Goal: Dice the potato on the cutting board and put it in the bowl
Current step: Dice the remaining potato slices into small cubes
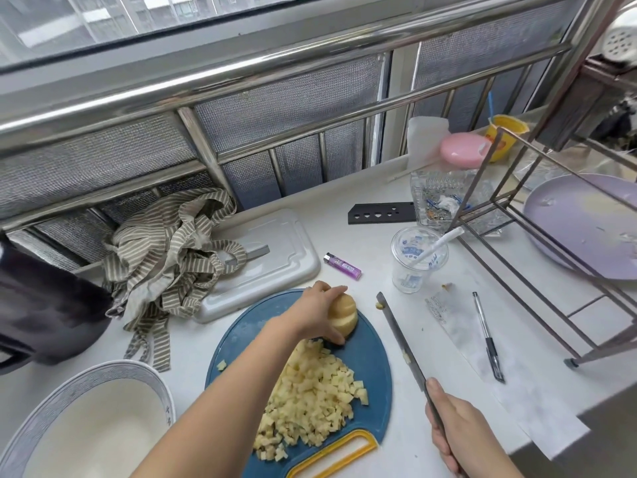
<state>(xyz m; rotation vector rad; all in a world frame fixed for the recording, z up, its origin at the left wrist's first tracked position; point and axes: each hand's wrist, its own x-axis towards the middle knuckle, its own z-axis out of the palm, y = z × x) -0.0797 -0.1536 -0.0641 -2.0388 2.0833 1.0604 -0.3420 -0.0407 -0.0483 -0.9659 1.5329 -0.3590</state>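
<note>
A blue cutting board (372, 360) with a yellow handle lies on the white counter. A heap of diced potato (310, 405) covers its middle. At the board's far end my left hand (320, 313) grips an uncut chunk of potato (344, 315). My right hand (458, 429) holds a knife (403, 343) by its handle, to the right of the board, blade pointing away and lifted off the board. Bits of potato stick to the blade. A white bowl (44, 412) with a blue patterned rim stands at the lower left, with nothing in it.
A striped cloth (172, 257) lies on a white tray (275, 263) behind the board. A purple lighter (342, 266), plastic cup (417, 260), pen (487, 336), black knife sheath (381, 213) and metal rack (551, 236) with a purple plate (586, 225) crowd the right side.
</note>
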